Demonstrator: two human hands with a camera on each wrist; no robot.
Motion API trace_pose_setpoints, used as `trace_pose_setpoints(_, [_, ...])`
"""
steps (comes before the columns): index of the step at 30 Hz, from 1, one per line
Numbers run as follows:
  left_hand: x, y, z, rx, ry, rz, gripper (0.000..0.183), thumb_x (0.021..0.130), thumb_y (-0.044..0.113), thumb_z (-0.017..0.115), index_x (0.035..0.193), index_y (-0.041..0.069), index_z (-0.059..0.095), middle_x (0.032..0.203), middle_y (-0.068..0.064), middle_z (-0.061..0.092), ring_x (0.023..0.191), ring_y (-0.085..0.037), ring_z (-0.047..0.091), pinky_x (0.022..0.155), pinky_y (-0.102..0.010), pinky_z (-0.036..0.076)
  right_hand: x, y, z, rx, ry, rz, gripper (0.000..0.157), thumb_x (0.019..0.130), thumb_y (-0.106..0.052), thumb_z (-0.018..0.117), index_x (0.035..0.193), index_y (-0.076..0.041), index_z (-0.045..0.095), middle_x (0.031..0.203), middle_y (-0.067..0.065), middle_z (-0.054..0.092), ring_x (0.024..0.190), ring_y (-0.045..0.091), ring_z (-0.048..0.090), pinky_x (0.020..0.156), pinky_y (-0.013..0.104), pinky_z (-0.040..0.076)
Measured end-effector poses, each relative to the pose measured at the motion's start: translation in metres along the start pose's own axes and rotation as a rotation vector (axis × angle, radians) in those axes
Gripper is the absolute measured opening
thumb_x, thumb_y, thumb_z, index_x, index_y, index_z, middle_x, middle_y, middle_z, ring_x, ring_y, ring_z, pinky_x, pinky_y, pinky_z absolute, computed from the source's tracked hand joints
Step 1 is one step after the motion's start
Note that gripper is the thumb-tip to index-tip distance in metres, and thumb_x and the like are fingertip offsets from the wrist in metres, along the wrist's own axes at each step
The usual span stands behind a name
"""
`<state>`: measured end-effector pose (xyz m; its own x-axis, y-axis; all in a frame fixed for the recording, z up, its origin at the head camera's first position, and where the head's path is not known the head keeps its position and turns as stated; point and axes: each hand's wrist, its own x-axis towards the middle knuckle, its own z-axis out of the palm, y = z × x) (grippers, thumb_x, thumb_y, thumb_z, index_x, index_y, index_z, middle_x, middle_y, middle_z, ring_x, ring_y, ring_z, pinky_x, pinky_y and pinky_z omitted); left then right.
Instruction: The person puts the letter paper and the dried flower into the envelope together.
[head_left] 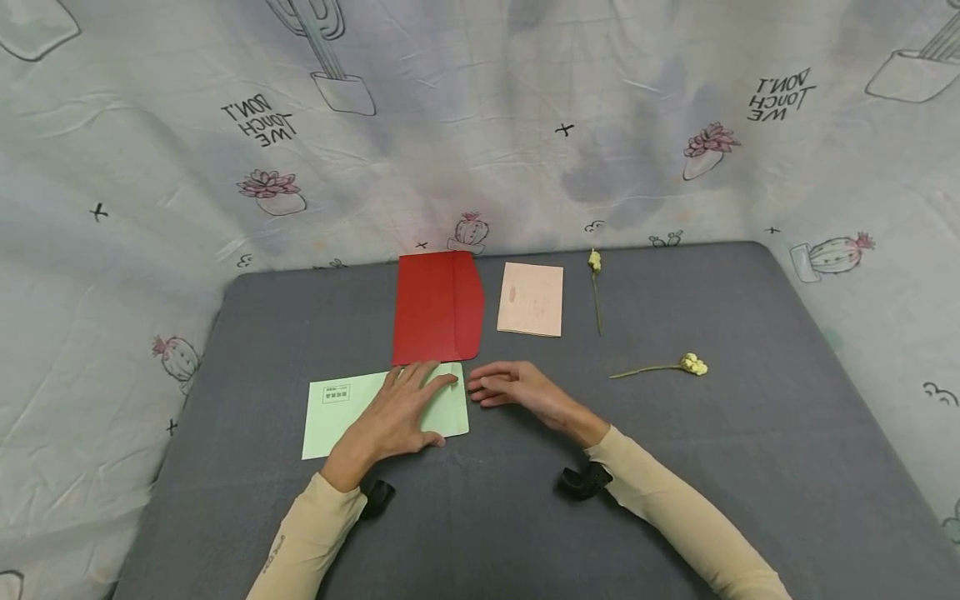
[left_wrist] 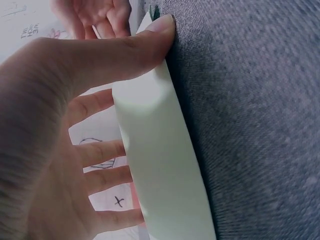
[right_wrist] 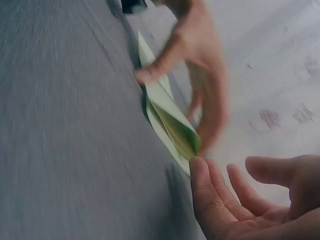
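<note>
One hand [head_left: 397,418], the left, spans the green envelope's [head_left: 347,417] long edges.

left grip [head_left: 401,417] covers part of the green envelope [head_left: 330,421] (boxed print [head_left: 336,393] is too tiny to read), both sleeves [head_left: 303,537] get cut off at the head view's bottom edge, and that grip's blurry in the right wrist view

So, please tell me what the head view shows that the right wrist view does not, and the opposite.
Only the head view: the red envelope, the pinkish booklet, the upper flower and the lower flower.
Only the right wrist view: the gaping mouth of the green envelope.
Both: that envelope, the left hand, the right hand, the grey tabletop and the patterned backdrop.
</note>
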<state>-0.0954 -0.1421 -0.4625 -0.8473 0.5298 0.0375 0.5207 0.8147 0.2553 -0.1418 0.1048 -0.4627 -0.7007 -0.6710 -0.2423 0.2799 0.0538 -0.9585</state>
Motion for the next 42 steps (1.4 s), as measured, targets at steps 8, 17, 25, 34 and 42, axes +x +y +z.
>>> trace_pose_setpoints(8, [-0.002, 0.0, -0.001, -0.005, 0.001, -0.003, 0.088, 0.063, 0.039, 0.091, 0.138, 0.018, 0.051, 0.141, -0.016, 0.047, 0.129, -0.033, 0.043, 0.106, -0.06, 0.032, -0.036, -0.011, -0.053, -0.154, 0.171, -0.05, 0.04, 0.1, -0.011, 0.056, 0.132, 0.012, 0.051, 0.125, 0.028, 0.061, 0.11, 0.028, 0.065, 0.093, 0.038, 0.052])
trace_pose_setpoints(17, [-0.003, -0.001, -0.001, -0.005, -0.004, -0.014, 0.088, 0.063, 0.038, 0.09, 0.139, 0.018, 0.052, 0.142, -0.016, 0.046, 0.13, -0.033, 0.042, 0.107, -0.059, 0.031, -0.097, -0.022, -0.124, -0.349, 0.395, -0.085, 0.044, 0.101, -0.018, 0.055, 0.134, 0.01, 0.05, 0.127, 0.025, 0.06, 0.103, 0.014, 0.066, 0.09, 0.034, 0.053])
trace_pose_setpoints(25, [-0.003, -0.001, 0.001, -0.018, -0.001, -0.012, 0.087, 0.064, 0.038, 0.09, 0.139, 0.019, 0.051, 0.142, -0.016, 0.046, 0.13, -0.032, 0.042, 0.108, -0.059, 0.031, -0.153, -0.015, -0.176, -0.372, 0.612, -0.076, 0.036, 0.1, -0.017, 0.057, 0.129, 0.005, 0.056, 0.103, -0.014, 0.071, 0.086, 0.007, 0.069, 0.073, 0.023, 0.056])
trace_pose_setpoints(34, [-0.004, -0.001, 0.001, -0.013, -0.008, -0.02, 0.087, 0.063, 0.038, 0.09, 0.139, 0.018, 0.051, 0.142, -0.016, 0.046, 0.13, -0.032, 0.042, 0.108, -0.059, 0.031, -0.187, 0.009, -0.206, -0.423, 0.684, 0.025, 0.048, 0.101, -0.016, 0.055, 0.134, 0.017, 0.045, 0.097, -0.026, 0.067, 0.079, 0.001, 0.068, 0.065, 0.02, 0.055])
trace_pose_setpoints(42, [-0.001, -0.001, 0.002, -0.013, -0.003, -0.01, 0.088, 0.063, 0.038, 0.09, 0.139, 0.018, 0.051, 0.142, -0.016, 0.046, 0.13, -0.032, 0.042, 0.107, -0.06, 0.031, -0.184, 0.015, -0.205, -0.508, 0.69, 0.046, 0.047, 0.097, -0.012, 0.061, 0.134, 0.014, 0.048, 0.095, -0.027, 0.063, 0.079, -0.003, 0.066, 0.065, 0.019, 0.054])
